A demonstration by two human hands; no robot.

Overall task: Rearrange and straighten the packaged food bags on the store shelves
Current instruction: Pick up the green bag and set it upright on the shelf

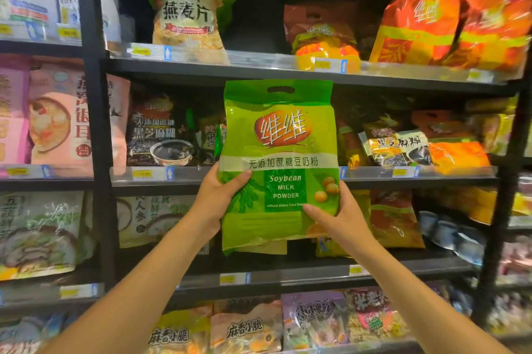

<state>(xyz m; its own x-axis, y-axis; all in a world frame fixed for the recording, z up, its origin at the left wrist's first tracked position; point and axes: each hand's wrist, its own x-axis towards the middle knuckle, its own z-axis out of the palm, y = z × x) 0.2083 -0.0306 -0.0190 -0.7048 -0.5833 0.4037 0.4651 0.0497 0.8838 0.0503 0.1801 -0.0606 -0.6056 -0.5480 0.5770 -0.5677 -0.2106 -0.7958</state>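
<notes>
A green bag of soybean milk powder is held upright in front of the middle shelf. My left hand grips its lower left edge, thumb on the front. On the lower right edge sits my right hand, also thumb forward. Behind the bag, black sesame paste bags stand on the shelf: one dark bag to the left and a tilted one to the right, next to orange bags.
The upper shelf carries an oat flake bag, a brown-orange bag and large orange bags. Pink bags fill the left bay. Lower shelves hold pale green bags and snack packs. Black uprights divide the bays.
</notes>
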